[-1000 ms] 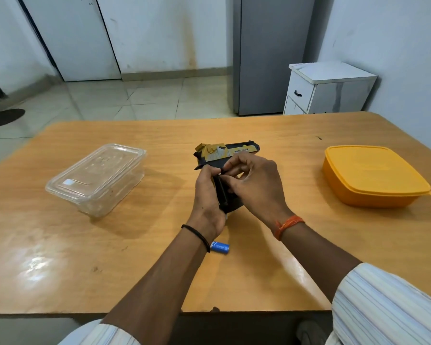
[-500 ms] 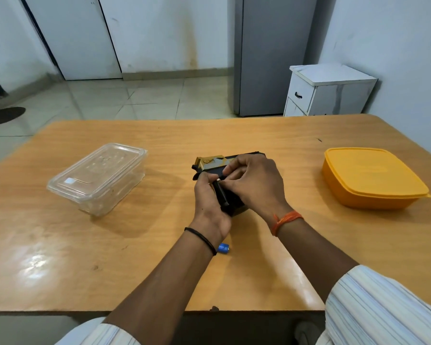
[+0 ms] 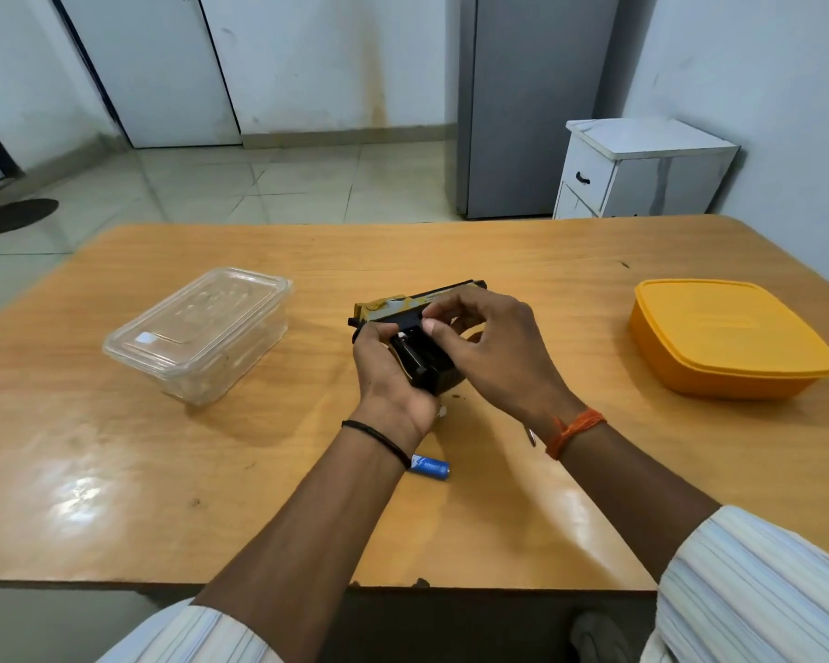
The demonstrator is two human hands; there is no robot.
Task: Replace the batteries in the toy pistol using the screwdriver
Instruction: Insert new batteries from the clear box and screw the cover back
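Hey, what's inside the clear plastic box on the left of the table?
Through the clear plastic box and its shut lid, nothing distinct shows inside; only the wooden table is visible through it. Glare and ribbing blur the bottom, so a small item there cannot be excluded.

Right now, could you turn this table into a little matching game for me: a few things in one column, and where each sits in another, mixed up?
Things:
1. toy pistol
2. blue battery
3. clear box
4. orange box

Places:
A. far right of the table
B. held in both hands
C. left side of the table
D. on the table beside the left wrist

Pairs: 1-B, 2-D, 3-C, 4-A
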